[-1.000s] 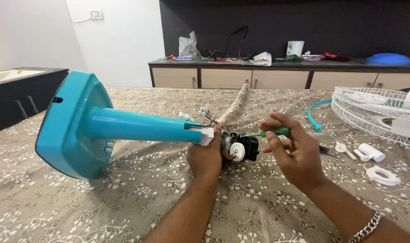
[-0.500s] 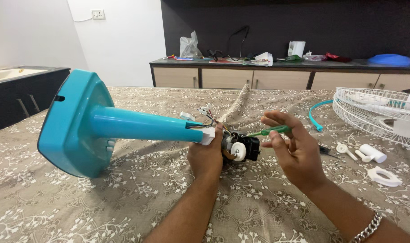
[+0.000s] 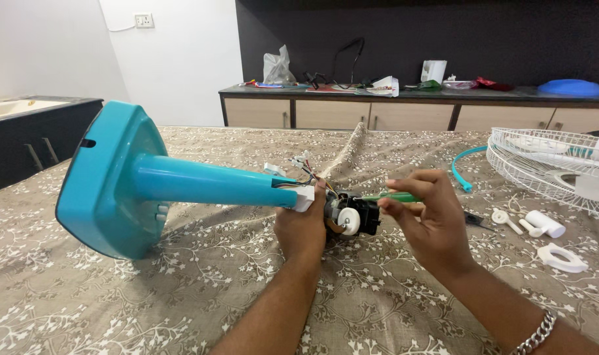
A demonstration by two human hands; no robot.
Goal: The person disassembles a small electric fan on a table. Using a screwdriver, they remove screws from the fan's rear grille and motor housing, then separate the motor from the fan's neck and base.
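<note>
Left hand [image 3: 301, 227] gripping teal fan stand [image 3: 181, 183] neck, right hand [image 3: 431, 223] pinching green screwdriver [image 3: 391, 196] against black motor [image 3: 352, 215] between hands

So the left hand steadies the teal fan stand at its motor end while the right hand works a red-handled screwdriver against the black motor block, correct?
Not quite. The head view shows the screwdriver handle is green, not red. The rest holds: the left hand grips the teal fan stand at its motor end, and the right hand holds the screwdriver against the black motor block.
</note>
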